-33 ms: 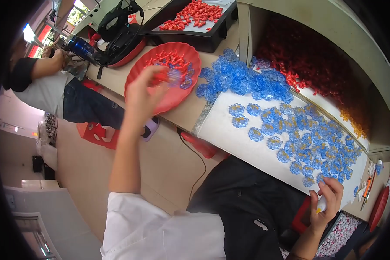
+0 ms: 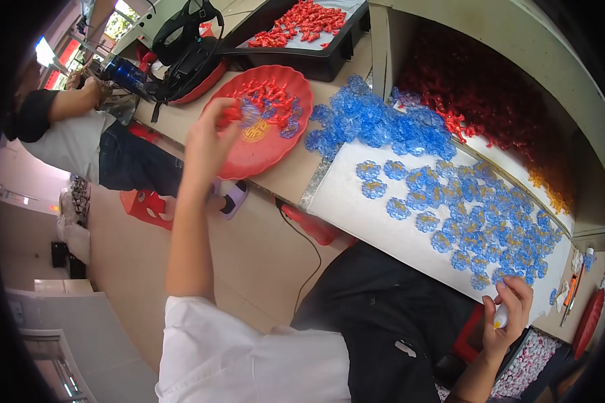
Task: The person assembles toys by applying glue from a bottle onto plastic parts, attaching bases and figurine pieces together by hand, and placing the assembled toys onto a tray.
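Note:
My left hand (image 2: 207, 144) is raised over the near rim of a round red plate (image 2: 262, 144) and pinches a small red plastic piece (image 2: 231, 115) against a clear blue flower-shaped piece (image 2: 250, 113). More red and blue pieces lie in the plate. My right hand (image 2: 509, 319) rests at the near edge of a white board (image 2: 356, 208) and grips a small white tube with a yellow tip (image 2: 499, 317). Several blue flower pieces (image 2: 477, 215) are spread over the board, and a heap of them (image 2: 376, 124) lies beside the plate.
A black tray of red pieces (image 2: 302, 23) stands at the back, next to a black bag (image 2: 188, 47). A bin holds red and orange pieces (image 2: 497, 107) at the right. Another person (image 2: 67, 134) sits at the left. A cable (image 2: 302, 235) hangs under the table.
My left hand has shifted slightly left along the red plate's rim with the pieces in its fingers. My right hand has stayed put.

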The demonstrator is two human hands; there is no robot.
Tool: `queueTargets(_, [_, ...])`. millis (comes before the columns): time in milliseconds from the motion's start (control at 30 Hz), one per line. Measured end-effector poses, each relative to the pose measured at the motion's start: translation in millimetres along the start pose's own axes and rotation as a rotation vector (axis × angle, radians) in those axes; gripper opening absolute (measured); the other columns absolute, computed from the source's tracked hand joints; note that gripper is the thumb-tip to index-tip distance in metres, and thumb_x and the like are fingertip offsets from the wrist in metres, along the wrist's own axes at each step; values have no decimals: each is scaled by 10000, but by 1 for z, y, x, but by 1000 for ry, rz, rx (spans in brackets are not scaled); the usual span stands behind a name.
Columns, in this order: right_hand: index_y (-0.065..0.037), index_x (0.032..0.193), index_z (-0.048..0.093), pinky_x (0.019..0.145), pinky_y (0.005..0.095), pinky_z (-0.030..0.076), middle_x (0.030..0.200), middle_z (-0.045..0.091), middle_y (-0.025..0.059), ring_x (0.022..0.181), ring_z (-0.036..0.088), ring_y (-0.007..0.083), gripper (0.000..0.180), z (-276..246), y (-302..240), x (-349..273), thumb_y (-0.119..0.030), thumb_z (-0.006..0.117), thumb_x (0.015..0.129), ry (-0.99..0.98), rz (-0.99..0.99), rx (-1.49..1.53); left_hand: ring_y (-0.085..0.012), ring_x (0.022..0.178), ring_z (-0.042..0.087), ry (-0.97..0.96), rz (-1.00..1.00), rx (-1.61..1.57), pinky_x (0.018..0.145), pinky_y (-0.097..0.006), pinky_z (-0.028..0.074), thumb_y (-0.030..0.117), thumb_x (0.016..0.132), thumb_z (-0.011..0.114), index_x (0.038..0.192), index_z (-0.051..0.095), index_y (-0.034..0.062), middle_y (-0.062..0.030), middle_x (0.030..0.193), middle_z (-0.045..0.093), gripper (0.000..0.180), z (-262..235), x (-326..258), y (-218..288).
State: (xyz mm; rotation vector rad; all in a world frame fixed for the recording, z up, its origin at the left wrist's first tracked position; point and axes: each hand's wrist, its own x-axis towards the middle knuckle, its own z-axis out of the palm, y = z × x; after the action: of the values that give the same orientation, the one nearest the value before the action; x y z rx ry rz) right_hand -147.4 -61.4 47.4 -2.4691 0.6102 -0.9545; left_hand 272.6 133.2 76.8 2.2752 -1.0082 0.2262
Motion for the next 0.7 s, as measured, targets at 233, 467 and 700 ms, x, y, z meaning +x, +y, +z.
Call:
queueTargets(233, [-16,940,561,528,221,383,992,502,144,754,485,176,291,-4,3,-14,46,642,668,-25,71,11,-287,836,581,-169,-153,353,724,-353,444,98,679,603,1006,532,56,-152,861,597,338,16,42,-110])
queueTargets(467, [-26,900,593,570,260,439,920,529,135,724,534,204,284,-16,7,-24,-6,691,634,0,170,-25,-229,969,548,-160,217,111,791,-315,425,74,686,619,1126,478,59,-138,1071,549,462,38,59,-147])
queueTargets(700, [-28,927,597,509,215,401,901,533,101,609,492,130,310,-19,15,-38,-10,697,635,82,334,165,-184,810,572,-65,179,191,740,-279,437,-7,735,556,1115,499,50,-104,892,586,389,11,45,19])
